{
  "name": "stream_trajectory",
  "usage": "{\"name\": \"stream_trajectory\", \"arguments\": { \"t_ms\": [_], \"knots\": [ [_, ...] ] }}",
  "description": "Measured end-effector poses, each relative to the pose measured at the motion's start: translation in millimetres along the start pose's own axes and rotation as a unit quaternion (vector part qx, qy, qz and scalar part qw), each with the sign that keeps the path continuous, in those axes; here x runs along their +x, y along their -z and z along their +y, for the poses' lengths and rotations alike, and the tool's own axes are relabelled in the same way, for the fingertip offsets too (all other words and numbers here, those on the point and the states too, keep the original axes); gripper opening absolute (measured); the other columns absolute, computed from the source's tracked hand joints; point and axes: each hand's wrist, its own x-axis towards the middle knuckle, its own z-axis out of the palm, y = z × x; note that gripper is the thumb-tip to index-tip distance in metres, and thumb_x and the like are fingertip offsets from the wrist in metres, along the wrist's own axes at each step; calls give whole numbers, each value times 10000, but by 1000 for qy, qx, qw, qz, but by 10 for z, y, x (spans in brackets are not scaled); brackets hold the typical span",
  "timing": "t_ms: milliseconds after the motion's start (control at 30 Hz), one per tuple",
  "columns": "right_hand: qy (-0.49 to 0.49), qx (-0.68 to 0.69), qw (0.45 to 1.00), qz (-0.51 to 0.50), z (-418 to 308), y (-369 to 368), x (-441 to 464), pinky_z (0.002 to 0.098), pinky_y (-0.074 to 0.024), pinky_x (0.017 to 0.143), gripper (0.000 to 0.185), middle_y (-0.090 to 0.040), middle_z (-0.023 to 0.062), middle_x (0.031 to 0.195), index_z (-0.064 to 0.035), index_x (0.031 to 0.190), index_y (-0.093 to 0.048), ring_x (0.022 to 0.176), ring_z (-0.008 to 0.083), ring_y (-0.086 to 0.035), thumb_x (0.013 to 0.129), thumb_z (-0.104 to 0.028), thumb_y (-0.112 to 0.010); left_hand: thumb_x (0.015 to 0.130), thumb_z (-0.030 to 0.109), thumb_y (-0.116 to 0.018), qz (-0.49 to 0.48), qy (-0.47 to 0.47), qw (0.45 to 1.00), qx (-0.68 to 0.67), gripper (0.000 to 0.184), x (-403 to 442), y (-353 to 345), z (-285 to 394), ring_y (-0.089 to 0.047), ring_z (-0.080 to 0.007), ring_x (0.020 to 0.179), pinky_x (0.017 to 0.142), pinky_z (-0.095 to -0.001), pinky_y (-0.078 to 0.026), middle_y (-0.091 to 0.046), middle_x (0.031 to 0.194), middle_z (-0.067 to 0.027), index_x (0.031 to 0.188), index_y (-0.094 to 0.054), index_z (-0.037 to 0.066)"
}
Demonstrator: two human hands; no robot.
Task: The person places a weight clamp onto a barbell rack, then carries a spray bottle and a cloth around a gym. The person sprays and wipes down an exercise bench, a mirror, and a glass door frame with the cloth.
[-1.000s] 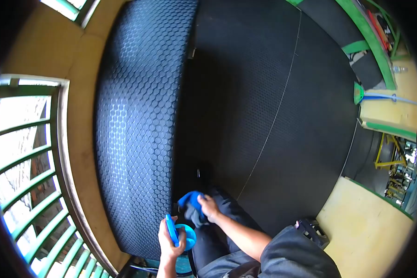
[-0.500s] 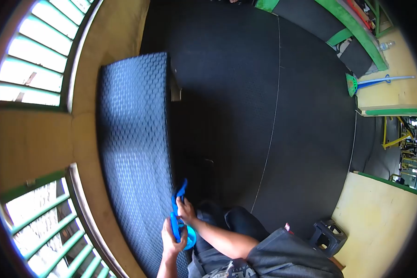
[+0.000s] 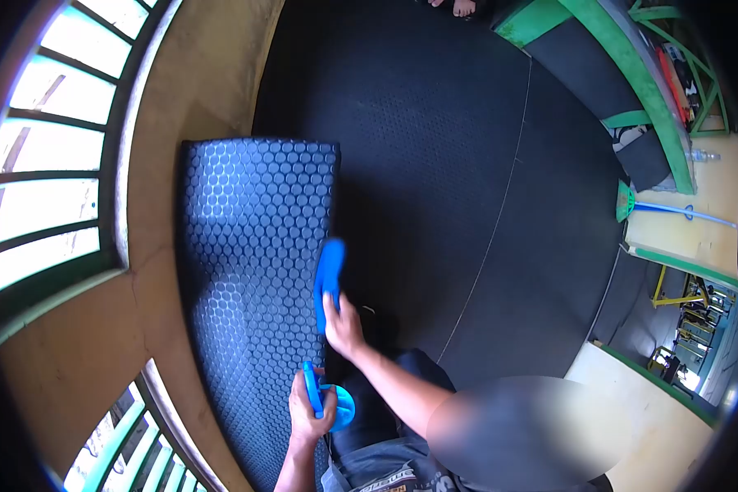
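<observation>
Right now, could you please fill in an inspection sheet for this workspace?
Surface: black bench with a repeating pattern, shiny in places.
Things: blue cloth at the bench's right edge; blue handle with a round cyan part next to it.
Clutter: clear bottle and green-headed tool by the right wall.
Hands: left hand grips the blue handle; right hand holds the blue cloth.
Cables: nothing seen.
Surroundings: black floor, barred window, another person's foot far ahead.
</observation>
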Motion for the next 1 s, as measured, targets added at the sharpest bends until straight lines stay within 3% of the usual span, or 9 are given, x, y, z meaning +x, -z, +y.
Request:
{"name": "stream_trajectory", "arguments": {
  "t_ms": [33,67,167,267,400,500,633,833,1000],
  "knots": [
    [64,-21,998,-2,142,32,-188,461,-504,735,434,-645,282,893,-65,1279,-558,881,441,-648,1009,-388,-456,754,81,-654,-1,2,1000,-2,362,76,18,61,-641,-339,759,694,-408,-520,-614,916,-184,1090,-541,6],
    [-50,24,998,-36,59,110,-250,459,-500,731,433,-645,269,858,-53,1216,-597,872,415,-663,1005,-405,-458,756,83,-656,-10,0,1000,7,367,153,39,121,-641,-341,760,698,-408,-521,-616,916,-183,1097,-539,10],
    [-105,38,993,-41,-185,188,214,466,-486,704,442,-642,254,833,-34,1117,-624,827,408,-656,999,-427,-459,759,92,-662,-28,0,999,45,391,413,85,345,-643,-342,768,714,-412,-523,-620,915,-179,1119,-535,9],
    [-47,67,995,51,-816,275,1215,385,-445,610,449,-592,122,713,-18,971,-613,653,195,-561,1001,-443,-473,756,108,-669,-7,12,999,34,362,640,90,501,-657,-256,704,686,-366,-521,-615,836,-132,1089,-551,27],
    [-37,243,969,-28,-983,745,2186,290,-472,787,359,-655,-5,956,-29,1142,-645,837,100,-555,1013,-346,-536,740,113,-662,1,28,997,72,389,1019,91,754,-654,-301,759,724,-386,-519,-618,882,-146,1103,-552,23],
    [-146,263,953,21,-789,1215,2359,276,-434,949,382,-650,74,1158,23,1234,-606,1047,121,-569,993,-272,-581,738,118,-658,20,51,998,32,403,1330,14,1009,-648,-329,823,757,-395,-515,-621,932,-162,1115,-554,19],
    [-206,158,966,9,-586,1742,2510,269,-438,836,360,-644,23,1020,-12,1126,-656,917,89,-549,971,-332,-609,746,131,-670,-21,93,995,16,458,1793,-62,1394,-623,-381,940,832,-428,-508,-600,1061,-210,1165,-534,8],
    [-25,-63,955,-287,-1472,1542,3069,279,-473,873,353,-682,51,1049,-13,1204,-629,952,139,-618,1003,-287,-534,733,128,-672,-30,120,992,-24,483,2222,-182,1650,-610,-394,995,891,-425,-498,-591,1097,-222,1176,-526,2],
    [218,-252,851,-406,-1999,620,3525,421,-474,987,330,-628,204,1230,-49,1234,-628,1146,362,-598,937,-178,-562,729,108,-668,20,155,985,-68,463,2325,-156,1763,-618,-379,998,893,-419,-498,-609,1085,-212,1160,-539,-1]
  ]
}}
